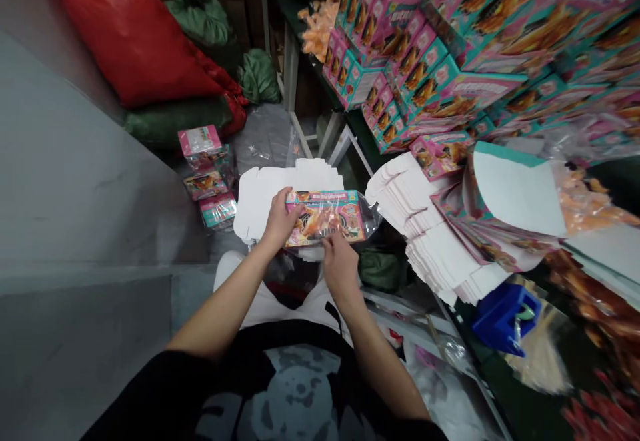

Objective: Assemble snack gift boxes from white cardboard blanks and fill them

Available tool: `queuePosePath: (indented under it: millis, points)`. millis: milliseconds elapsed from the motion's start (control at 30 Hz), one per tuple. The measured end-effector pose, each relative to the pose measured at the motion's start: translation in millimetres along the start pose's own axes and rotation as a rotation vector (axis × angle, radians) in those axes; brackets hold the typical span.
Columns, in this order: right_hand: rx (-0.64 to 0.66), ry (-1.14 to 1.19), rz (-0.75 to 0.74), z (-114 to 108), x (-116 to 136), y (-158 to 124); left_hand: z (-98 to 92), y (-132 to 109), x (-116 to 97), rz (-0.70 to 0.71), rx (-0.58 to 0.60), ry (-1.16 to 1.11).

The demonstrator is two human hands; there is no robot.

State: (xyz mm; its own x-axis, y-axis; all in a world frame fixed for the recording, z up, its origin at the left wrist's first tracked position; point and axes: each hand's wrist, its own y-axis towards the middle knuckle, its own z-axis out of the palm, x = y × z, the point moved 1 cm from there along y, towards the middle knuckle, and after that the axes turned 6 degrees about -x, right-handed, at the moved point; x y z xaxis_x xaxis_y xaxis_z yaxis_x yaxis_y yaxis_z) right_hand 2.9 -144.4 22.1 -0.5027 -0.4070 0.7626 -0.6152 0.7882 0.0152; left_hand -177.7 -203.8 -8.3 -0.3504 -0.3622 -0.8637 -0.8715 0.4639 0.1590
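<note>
A pink and teal printed box (330, 217) lies level over my lap, inside a clear plastic bag (370, 217) whose loose end sticks out past the box's right side. My left hand (281, 219) grips the box's left end, thumb over its printed face. At the lower edge, my right hand (341, 261) pinches the clear film with thumb and fingertips. Beneath the box, unfolded white cardboard (260, 194) spreads out to the left and behind it.
Wrapped boxes (207, 177) are piled on the floor at left, near red (135, 41) and green sacks (200, 21). At right, a table holds stacked printed boxes (435, 87), flat white cartons (425, 221), a blue tape dispenser (507, 317) and bagged orange pieces (595, 204).
</note>
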Motion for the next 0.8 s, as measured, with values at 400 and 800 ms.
queuePosePath:
  millis: [400, 800]
  points:
    - [-0.339, 0.617, 0.589, -11.1, -160.3, -0.2, -29.4, 31.1, 17.3, -0.023, -0.038, 0.057]
    - [-0.113, 0.033, 0.304, 29.8, -171.2, 9.1, 1.1, 69.4, -15.4, 0.07, 0.24, 0.233]
